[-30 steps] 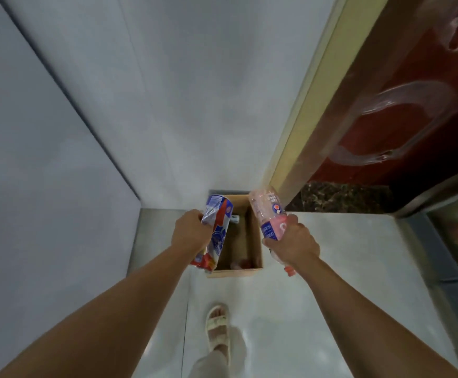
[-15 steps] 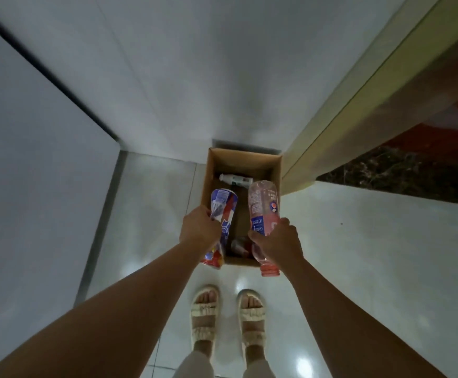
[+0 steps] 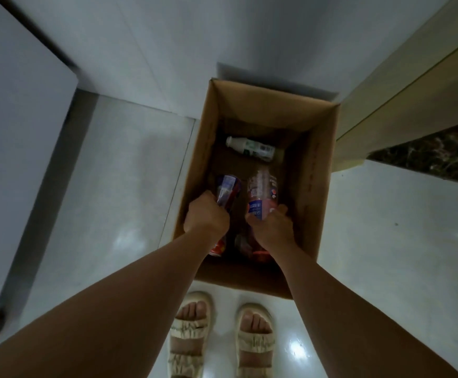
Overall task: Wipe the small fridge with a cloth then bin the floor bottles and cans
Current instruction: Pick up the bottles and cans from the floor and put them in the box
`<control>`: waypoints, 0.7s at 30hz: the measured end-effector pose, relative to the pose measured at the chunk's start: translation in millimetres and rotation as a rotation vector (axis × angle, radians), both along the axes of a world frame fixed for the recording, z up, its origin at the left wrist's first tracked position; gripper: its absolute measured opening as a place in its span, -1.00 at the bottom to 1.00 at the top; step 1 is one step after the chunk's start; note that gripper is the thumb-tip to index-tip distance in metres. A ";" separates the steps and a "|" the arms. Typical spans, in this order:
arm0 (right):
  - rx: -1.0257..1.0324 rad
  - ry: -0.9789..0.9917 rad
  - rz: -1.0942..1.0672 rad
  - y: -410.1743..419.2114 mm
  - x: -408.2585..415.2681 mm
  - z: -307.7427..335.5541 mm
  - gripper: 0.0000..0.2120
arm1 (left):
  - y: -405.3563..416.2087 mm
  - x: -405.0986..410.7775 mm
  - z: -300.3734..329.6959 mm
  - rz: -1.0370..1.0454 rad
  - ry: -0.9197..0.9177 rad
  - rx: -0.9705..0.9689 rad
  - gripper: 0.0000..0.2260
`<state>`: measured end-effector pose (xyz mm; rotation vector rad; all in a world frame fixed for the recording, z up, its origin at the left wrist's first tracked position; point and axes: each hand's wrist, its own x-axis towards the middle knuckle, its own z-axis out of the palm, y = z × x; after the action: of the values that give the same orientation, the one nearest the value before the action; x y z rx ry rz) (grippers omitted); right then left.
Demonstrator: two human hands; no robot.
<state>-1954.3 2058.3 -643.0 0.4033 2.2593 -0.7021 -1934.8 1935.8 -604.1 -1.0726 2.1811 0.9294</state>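
Both hands grip drink containers inside an open cardboard box (image 3: pixel 320 170) at the centre of the frame. Left hand (image 3: pixel 204 216) curls around a crushed blue and red can (image 3: pixel 226 190); right hand (image 3: pixel 273 230) clasps a clear pink-labelled bottle (image 3: pixel 262 190). A small white bottle (image 3: pixel 251 147) lies on the box bottom, further up. Two sandalled feet (image 3: pixel 221 339) stand on the pale floor just below the box.

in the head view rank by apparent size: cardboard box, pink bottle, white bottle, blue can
1. Brown cardboard box
2. Clear pink-labelled plastic bottle in the right hand
3. Blue crushed can and small white bottle: unsure, the can is nearer and partly hidden by the left hand
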 end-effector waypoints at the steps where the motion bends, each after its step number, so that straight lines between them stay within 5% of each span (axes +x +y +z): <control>1: 0.004 -0.005 -0.009 -1.3 -0.3 -5.9 -0.29 | 0.3 0.3 -5.9 0.001 -0.012 0.001 -0.75; 10: -0.002 -0.082 -0.055 -5.5 -4.7 3.5 -0.24 | 4.1 0.8 6.8 -0.067 -0.048 -0.002 -0.71; 21: -0.002 -0.085 0.065 6.6 -3.6 157.2 -0.23 | 2.9 9.1 150.1 -0.030 -0.010 0.025 -0.72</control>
<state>-1957.9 2064.8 -485.8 0.3500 2.1813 -0.6420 -1925.7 1938.8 -453.9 -1.0278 2.1661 0.9333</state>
